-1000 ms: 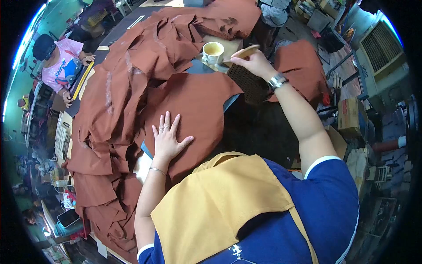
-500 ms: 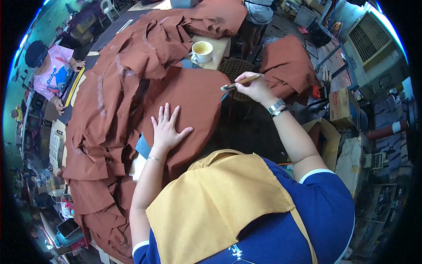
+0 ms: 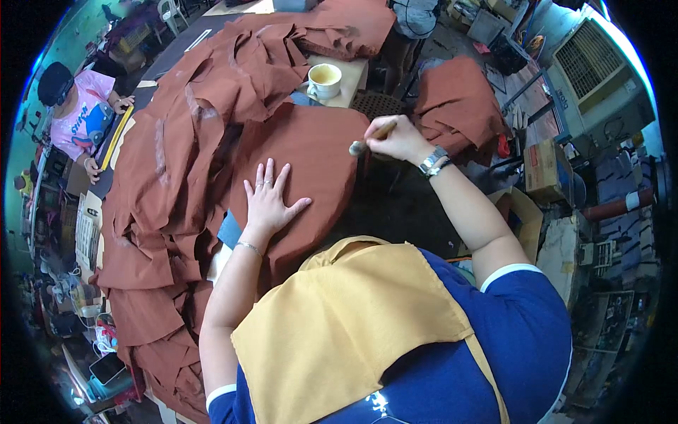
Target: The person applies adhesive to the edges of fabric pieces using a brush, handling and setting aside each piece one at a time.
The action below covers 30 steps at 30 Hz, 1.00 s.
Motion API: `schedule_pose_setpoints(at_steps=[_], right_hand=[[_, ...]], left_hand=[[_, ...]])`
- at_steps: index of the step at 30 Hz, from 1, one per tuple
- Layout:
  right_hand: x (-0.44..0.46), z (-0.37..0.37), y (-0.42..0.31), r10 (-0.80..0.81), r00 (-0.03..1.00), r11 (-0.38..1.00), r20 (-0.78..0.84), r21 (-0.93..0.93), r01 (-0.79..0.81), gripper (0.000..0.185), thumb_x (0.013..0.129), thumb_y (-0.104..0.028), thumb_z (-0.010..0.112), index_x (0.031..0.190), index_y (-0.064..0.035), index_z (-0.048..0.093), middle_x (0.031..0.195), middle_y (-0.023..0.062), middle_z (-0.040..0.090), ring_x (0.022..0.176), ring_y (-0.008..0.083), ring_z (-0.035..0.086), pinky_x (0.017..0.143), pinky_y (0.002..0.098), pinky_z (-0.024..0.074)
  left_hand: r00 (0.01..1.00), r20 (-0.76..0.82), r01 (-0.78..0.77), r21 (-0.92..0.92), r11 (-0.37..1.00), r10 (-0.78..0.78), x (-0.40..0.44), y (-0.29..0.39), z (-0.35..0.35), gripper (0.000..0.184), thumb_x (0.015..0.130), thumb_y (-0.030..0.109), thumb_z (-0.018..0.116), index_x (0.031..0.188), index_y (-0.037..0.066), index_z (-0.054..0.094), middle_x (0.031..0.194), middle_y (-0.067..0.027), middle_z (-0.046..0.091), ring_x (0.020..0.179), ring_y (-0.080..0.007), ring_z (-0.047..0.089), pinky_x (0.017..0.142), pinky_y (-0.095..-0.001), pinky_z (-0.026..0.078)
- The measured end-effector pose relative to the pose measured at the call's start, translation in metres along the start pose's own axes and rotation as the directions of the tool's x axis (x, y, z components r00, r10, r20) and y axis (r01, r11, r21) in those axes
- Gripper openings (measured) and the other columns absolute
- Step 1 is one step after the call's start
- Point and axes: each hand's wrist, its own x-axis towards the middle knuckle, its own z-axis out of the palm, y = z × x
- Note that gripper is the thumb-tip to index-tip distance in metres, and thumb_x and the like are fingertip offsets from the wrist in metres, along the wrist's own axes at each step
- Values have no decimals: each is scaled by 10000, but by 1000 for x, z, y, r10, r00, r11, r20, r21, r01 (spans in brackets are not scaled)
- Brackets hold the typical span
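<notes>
A rounded piece of reddish-brown fabric [image 3: 311, 152] lies in front of me on top of the table. My left hand [image 3: 272, 201] presses flat on it with fingers spread, holding nothing. In my right hand [image 3: 401, 140] is a brush [image 3: 358, 148], gripped by its wooden handle. The pale brush tip is at the right edge of the fabric; whether it touches cannot be told. A white cup [image 3: 325, 81] with yellowish contents stands beyond the fabric, at the table's corner.
Heaped reddish-brown fabric pieces [image 3: 176, 169] cover the table to the left. Another fabric stack [image 3: 459, 102] sits at the right behind my right hand. A person [image 3: 83, 116] in a pink shirt works across the table by a yellow ruler [image 3: 116, 138]. Cardboard boxes [image 3: 547, 169] stand at right.
My right hand has shifted slightly left and tilted the brush, its tip moving a little down along the fabric's right edge. My left hand stays flat in place.
</notes>
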Motion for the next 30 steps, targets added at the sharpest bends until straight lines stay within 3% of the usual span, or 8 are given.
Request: schedule_pose_setpoints(at_steps=[2,5,8,10,15,20,25,30], right_hand=[[-3,-9,10,-41,999,999,9,11,41,138,742,-143,737,831,-39,717,758,114,712,706,175,697,667,304,535],[-9,-44,-4,136,990,945,29,-303,-121,137,737,-152,741,815,-44,709,786,123,715,701,201,699,655,309,543],[-7,-22,-2,-82,993,988,-81,-139,71,132,760,-105,735,862,-28,704,794,86,695,772,156,679,704,298,529],[-9,-1,-3,-88,995,991,36,106,84,141,755,-113,742,861,-28,703,797,74,691,764,138,657,700,298,516],[-19,-32,7,-49,998,956,49,-288,61,101,743,-109,730,807,-37,700,761,89,689,733,195,680,694,306,528],[-22,-3,-20,-145,989,987,-37,66,147,100,752,-84,726,833,-36,690,850,91,713,794,188,695,752,303,539],[-28,12,0,-165,986,986,3,-9,165,120,738,-95,735,814,-40,661,827,100,704,770,229,700,724,331,546],[-25,10,4,-255,966,967,-40,-21,254,110,726,-89,719,789,-37,647,788,126,680,727,267,683,680,343,540]], left_hand=[[1000,15,-16,6,1000,16,4,-3,-2,963,789,772,561,1536,201,355,1629,-175,198,1506,-378,154,1150,-672,132],[999,22,-50,20,999,50,10,-7,-2,961,790,773,557,1538,207,349,1627,-175,201,1504,-381,159,1149,-674,139],[995,22,-103,36,994,102,24,-15,-2,958,790,773,555,1540,216,341,1623,-177,209,1501,-385,169,1148,-676,144],[989,37,-142,44,989,141,35,-21,-3,957,792,768,560,1545,226,328,1626,-173,201,1500,-389,166,1143,-684,150],[966,76,-253,68,965,248,63,-40,-3,971,790,772,558,1560,245,288,1633,-169,173,1493,-408,170,1139,-678,188],[933,108,-350,41,936,344,96,-53,-1,964,814,766,532,1575,251,240,1628,-173,178,1476,-411,213,1126,-661,249],[971,-61,-212,239,948,232,55,-23,-6,762,937,585,519,1549,187,298,1615,-196,202,1464,-406,248,1119,-656,265],[997,65,38,0,999,-38,-56,12,-7,808,897,664,514,1527,178,372,1613,-202,224,1497,-395,180,1156,-660,124]])
